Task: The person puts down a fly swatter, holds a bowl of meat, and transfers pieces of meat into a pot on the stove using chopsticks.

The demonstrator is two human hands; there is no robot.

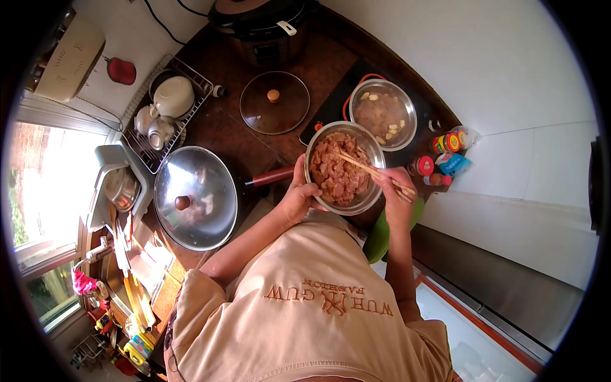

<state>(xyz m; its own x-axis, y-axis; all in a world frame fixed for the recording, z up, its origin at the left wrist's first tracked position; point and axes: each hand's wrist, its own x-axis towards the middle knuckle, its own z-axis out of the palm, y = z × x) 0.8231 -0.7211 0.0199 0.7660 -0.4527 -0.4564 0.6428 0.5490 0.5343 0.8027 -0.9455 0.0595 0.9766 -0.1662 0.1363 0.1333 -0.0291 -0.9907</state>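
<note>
Left hand: the near left side of the steel bowl (pixel 365 202) is gripped by the left hand (pixel 301 196), the thumb laid at the rim; the other fingers are mostly hidden by the bowl, so their spread cannot be told.
Right hand: a pair of chopsticks (pixel 360 165) is pinched in the right hand (pixel 396 192), with the lower tips set among the meat (pixel 344 181).
Steel bowl: it is held in front of the shirt (pixel 305 274); whether its base is touching anything cannot be made out.
Meat: the pinkish pieces are heaped inside the steel bowl, single cuts being hard to separate by eye.
Second bowl: just beyond, over the black hob (pixel 330 107), the second bowl (pixel 411 116) is partly overlapped by the steel bowl; pale slices (pixel 380 139) are seen in its cloudy contents.
Covered pan: its contents are obscured by glare on the domed lid (pixel 216 219); the end of the red-brown handle (pixel 270 176) is lost at the left hand.
Green object: the green object (pixel 380 237) is partly covered by the right forearm and cannot be identified.
Jars: lettering on the red-lidded jars (pixel 424 166) is too small to be read.
Cooker: the cooker (pixel 264 41) is cut off at the top edge.
</note>
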